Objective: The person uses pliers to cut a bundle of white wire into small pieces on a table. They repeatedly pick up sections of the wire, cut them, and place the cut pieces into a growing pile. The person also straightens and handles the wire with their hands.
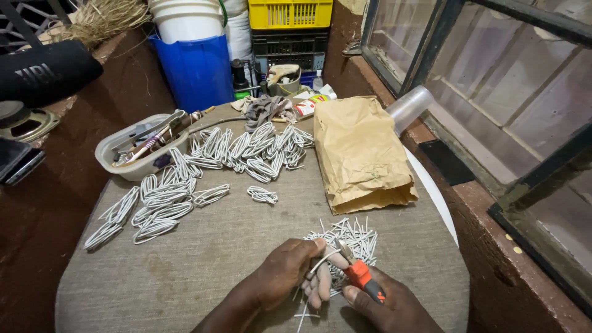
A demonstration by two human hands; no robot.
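Presently I noted my left hand (285,271) pinching a white wire piece (322,263) over the surface (216,259), just before the cut-wire heap (348,242); my right hand (385,303) gripped orange-handled pliers (359,271), their tips touching that wire.

Bent white wire (320,264) between orange-handled pliers' (362,275) tips

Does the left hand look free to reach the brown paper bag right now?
Probably not at once: the left hand is pinching a white wire that the pliers grip. The cloth up to the paper bag looks unobstructed.
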